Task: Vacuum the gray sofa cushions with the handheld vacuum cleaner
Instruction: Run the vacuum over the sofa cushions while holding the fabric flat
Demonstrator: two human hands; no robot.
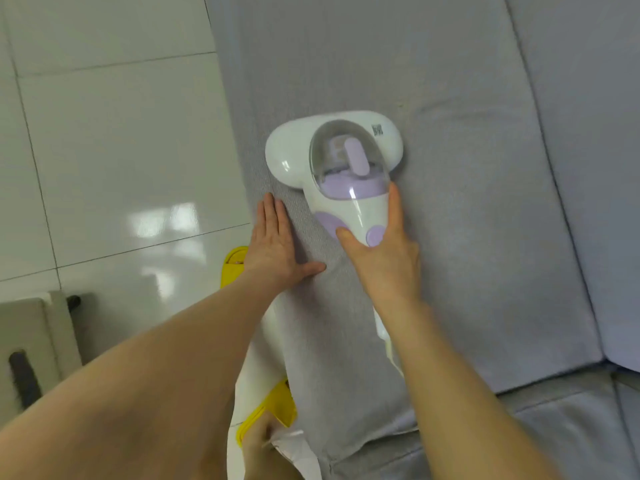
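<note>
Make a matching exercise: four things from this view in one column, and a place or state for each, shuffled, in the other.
Things:
1. left hand
2. right hand
3. vacuum
4. slippers

Places or states:
A. yellow, on the tiled floor by the sofa
B. gripping the vacuum's handle
C. flat on the cushion's left edge, holding nothing
D. white and purple, head resting on the cushion

Pairs: 1-C, 2-B, 3-D, 4-A
</note>
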